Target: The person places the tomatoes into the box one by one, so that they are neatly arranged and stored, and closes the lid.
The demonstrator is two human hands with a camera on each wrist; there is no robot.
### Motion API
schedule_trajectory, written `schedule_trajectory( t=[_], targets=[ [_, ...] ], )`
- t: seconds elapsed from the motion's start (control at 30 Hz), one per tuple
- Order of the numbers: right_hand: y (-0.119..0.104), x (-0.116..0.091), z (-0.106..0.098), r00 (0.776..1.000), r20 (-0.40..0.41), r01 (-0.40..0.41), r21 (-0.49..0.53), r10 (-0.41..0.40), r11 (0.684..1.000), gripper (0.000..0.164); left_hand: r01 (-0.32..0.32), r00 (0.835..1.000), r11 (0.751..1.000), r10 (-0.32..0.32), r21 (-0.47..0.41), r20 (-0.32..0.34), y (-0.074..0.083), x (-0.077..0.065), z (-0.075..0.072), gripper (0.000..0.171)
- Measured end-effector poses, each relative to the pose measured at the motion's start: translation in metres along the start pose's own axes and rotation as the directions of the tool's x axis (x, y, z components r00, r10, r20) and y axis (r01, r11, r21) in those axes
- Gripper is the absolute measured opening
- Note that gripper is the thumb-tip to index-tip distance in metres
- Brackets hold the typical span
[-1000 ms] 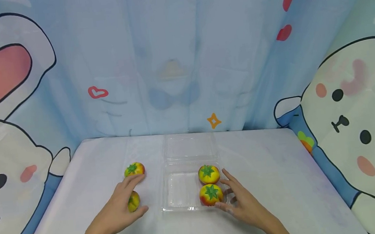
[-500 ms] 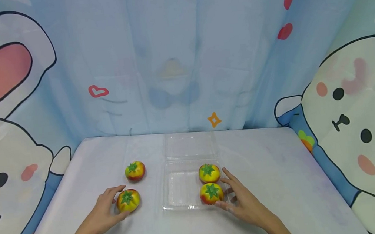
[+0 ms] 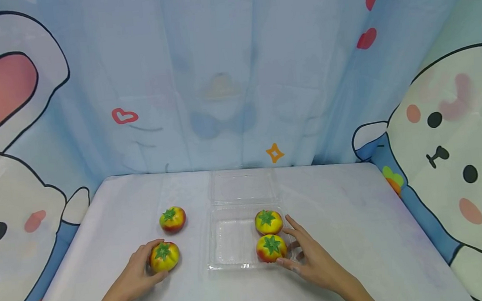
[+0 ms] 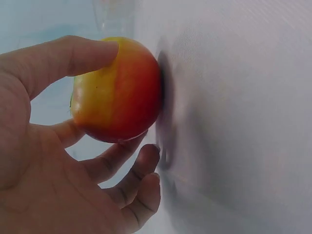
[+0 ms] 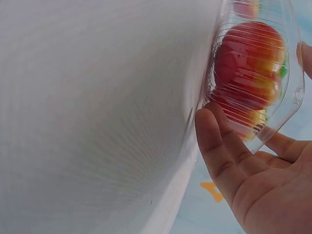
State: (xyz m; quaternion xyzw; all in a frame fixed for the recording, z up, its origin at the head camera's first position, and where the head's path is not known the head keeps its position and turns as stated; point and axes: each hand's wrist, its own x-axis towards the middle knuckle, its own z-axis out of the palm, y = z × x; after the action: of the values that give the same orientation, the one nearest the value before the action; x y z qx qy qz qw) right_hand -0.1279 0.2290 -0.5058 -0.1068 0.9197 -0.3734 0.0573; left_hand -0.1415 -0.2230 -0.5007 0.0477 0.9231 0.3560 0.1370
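My left hand (image 3: 135, 274) pinches a red-and-yellow, tomato-like fruit (image 3: 164, 257) with a green star-shaped top, at the left of the table. In the left wrist view the thumb lies across the fruit (image 4: 122, 92) and a finger touches its far side. A second such fruit (image 3: 172, 219) lies just beyond. At the middle an open clear plastic box (image 3: 228, 247) bears two more along its right side, one nearer (image 3: 271, 248) and one farther (image 3: 268, 221). My right hand (image 3: 313, 261) holds the box's right side, thumb near the front corner; some fingers are hidden.
The box's clear lid (image 3: 244, 187) lies folded back toward the far table edge. A white cloth covers the table (image 3: 346, 218). Behind it hangs a blue curtain (image 3: 215, 52) with cartoon figures at both sides.
My left hand has drawn back left from over the two left fruits, then closed its thumb and fingers on the nearer one. My right hand stays at the box.
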Motion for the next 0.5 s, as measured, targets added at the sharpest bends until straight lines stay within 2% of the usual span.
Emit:
schedule_trajectory(
  t=[0.5],
  targets=[
    [0.002,-0.0005,0.0008,1.0,-0.014,0.005,-0.011,-0.006,1.0,0.083,-0.021,0.999,1.0,0.02,-0.011,-0.026,-0.0019,-0.0013,0.0019,0.074]
  ],
)
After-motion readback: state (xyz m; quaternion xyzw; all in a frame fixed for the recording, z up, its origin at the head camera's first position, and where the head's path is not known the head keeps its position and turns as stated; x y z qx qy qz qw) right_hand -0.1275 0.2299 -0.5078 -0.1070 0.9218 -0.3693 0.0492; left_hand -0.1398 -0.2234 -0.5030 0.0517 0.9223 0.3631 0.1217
